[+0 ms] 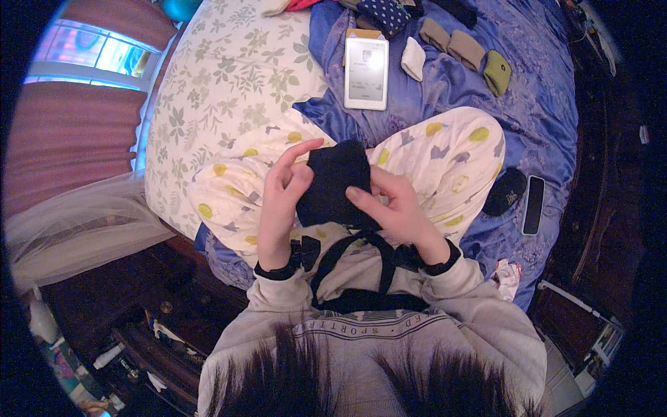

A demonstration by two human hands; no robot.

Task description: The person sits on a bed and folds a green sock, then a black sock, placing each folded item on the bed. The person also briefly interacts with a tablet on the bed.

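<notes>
A folded black cloth item (333,185), perhaps a sock, is held up over my lap. My right hand (393,203) grips its right side, thumb on the front face and the other fingers behind it. At the left edge my left hand (286,187) holds it with the thumb side, its index finger stretched along the top left corner. Beyond my crossed legs lie small folded textile bundles that look like socks: a white one (413,59), two brown ones (466,49) (434,35) and a green one (497,73).
A white tablet (366,75) with a lit screen lies on the blue bedding (542,130) ahead. A black round pouch-like item (505,192) and a phone (533,206) rest beside my right knee. Dotted dark cloth (384,15) sits at the far end. A crumpled white cloth (506,280) lies near my right elbow.
</notes>
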